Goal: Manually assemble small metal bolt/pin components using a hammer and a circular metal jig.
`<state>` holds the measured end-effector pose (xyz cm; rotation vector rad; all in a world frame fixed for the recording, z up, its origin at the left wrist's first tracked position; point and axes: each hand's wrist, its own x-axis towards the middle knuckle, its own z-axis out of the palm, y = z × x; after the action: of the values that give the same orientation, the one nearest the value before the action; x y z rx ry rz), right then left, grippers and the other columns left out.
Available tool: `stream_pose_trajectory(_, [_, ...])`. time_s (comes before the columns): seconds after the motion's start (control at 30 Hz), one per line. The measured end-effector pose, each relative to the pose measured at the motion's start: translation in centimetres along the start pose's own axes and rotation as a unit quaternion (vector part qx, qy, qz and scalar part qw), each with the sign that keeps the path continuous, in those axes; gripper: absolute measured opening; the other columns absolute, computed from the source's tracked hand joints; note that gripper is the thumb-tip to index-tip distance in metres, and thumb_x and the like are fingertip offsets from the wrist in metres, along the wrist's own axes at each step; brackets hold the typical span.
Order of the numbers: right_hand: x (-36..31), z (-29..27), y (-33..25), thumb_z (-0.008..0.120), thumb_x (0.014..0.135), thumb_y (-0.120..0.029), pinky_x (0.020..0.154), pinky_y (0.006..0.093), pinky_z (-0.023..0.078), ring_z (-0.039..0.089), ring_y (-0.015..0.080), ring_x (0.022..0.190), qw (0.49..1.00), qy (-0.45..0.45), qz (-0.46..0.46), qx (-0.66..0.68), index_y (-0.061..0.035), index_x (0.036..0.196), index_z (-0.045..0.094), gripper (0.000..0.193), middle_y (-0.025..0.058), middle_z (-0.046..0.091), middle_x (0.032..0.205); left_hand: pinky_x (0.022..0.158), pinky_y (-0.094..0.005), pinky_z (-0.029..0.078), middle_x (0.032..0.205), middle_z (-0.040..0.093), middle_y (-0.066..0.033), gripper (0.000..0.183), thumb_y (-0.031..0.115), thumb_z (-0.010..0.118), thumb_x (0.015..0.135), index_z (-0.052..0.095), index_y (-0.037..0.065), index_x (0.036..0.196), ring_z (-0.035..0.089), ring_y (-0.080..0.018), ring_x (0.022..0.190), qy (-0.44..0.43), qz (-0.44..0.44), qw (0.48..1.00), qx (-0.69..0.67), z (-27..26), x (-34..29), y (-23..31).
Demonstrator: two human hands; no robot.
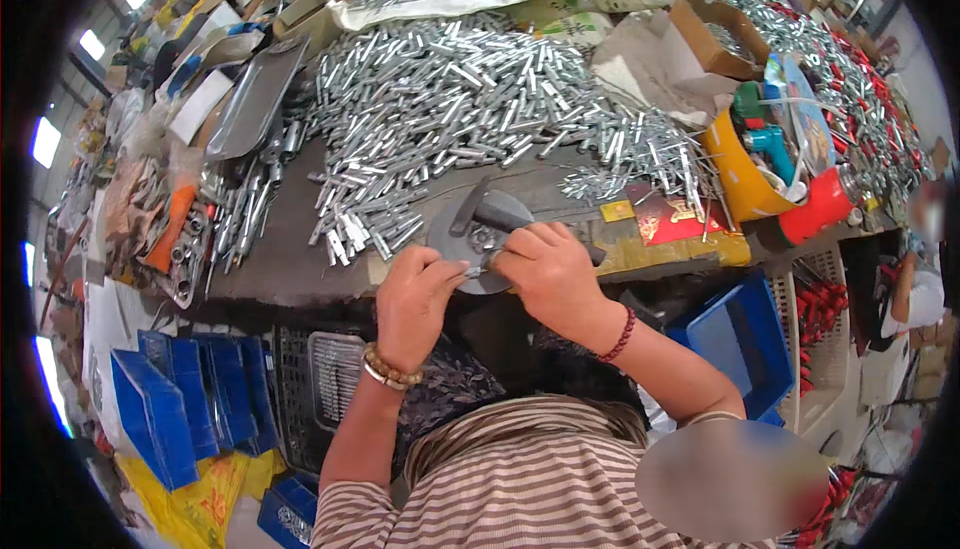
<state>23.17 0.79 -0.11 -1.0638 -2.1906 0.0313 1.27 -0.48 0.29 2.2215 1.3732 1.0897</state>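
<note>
My left hand point(415, 299) and my right hand point(552, 274) meet over the near edge of the workbench. The left thumb and fingers pinch a small silvery metal piece point(474, 272). Right beside it, my right fingertips are closed on the same piece or on a part too small to make out. Under the fingers lies a round grey metal disc point(447, 239), with a few small nut-like parts point(484, 240) on it. A hammer point(468, 207) rests across the disc, its handle partly hidden behind my right hand.
A broad heap of silvery metal tubes point(450, 99) covers the bench beyond. To the right are a yellow bucket point(735, 169) and a red container point(815, 209). A metal tray point(258, 99) leans left. Blue bins point(150, 409) stand below the bench, another blue bin point(745, 339) at right.
</note>
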Motion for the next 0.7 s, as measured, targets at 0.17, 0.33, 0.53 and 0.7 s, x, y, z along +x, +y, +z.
stream_pose_trajectory(0.17, [0.2, -2.4, 0.8, 0.075, 0.078, -0.009, 0.076, 0.0405, 0.051, 0.063, 0.0278, 0.087, 0.998, 0.010, 0.059, -0.009, -0.0104, 0.087, 0.070, 0.011, 0.0054, 0.061, 0.090, 0.071, -0.0397, 0.050, 0.089, 0.059, -0.0090, 0.019, 0.007, 0.081, 0.081, 0.076, 0.009, 0.099, 0.062, -0.0298, 0.083, 0.001, -0.022, 1.000, 0.014, 0.0, -0.3, 0.0])
stream_pose_trajectory(0.33, [-1.2, -6.4, 6.8, 0.076, 0.083, -0.008, 0.070, 0.0419, 0.054, 0.068, 0.0338, 0.080, 0.967, 0.057, 0.240, -0.066, -0.0056, 0.091, 0.073, 0.009, 0.0120, 0.067, 0.088, 0.070, -0.0400, 0.050, 0.089, 0.059, -0.0092, 0.021, 0.005, 0.082, 0.081, 0.076, 0.009, 0.100, 0.061, -0.0301, 0.083, 0.016, -0.004, 1.000, 0.002, 0.3, -0.1, 0.1])
stream_pose_trajectory(0.53, [-1.6, -6.1, 7.8, 0.075, 0.081, -0.007, 0.074, 0.0448, 0.054, 0.067, 0.0353, 0.085, 0.972, 0.038, 0.228, -0.042, -0.0065, 0.087, 0.072, 0.007, 0.0125, 0.064, 0.087, 0.072, -0.0392, 0.050, 0.091, 0.060, -0.0108, 0.019, 0.001, 0.080, 0.081, 0.075, 0.006, 0.099, 0.062, -0.0304, 0.084, 0.018, 0.011, 1.000, -0.001, 0.5, 0.2, -0.1])
stream_pose_trajectory(0.7, [-1.5, -4.3, 8.5, 0.074, 0.082, -0.012, 0.078, 0.0495, 0.054, 0.067, 0.0381, 0.090, 0.971, -0.045, 0.218, -0.085, -0.0064, 0.082, 0.065, 0.011, 0.0146, 0.062, 0.087, 0.072, -0.0419, 0.050, 0.089, 0.060, -0.0115, 0.019, 0.002, 0.081, 0.079, 0.074, 0.006, 0.097, 0.062, -0.0327, 0.084, 0.025, 0.038, 0.999, 0.000, 0.6, -0.4, -0.7])
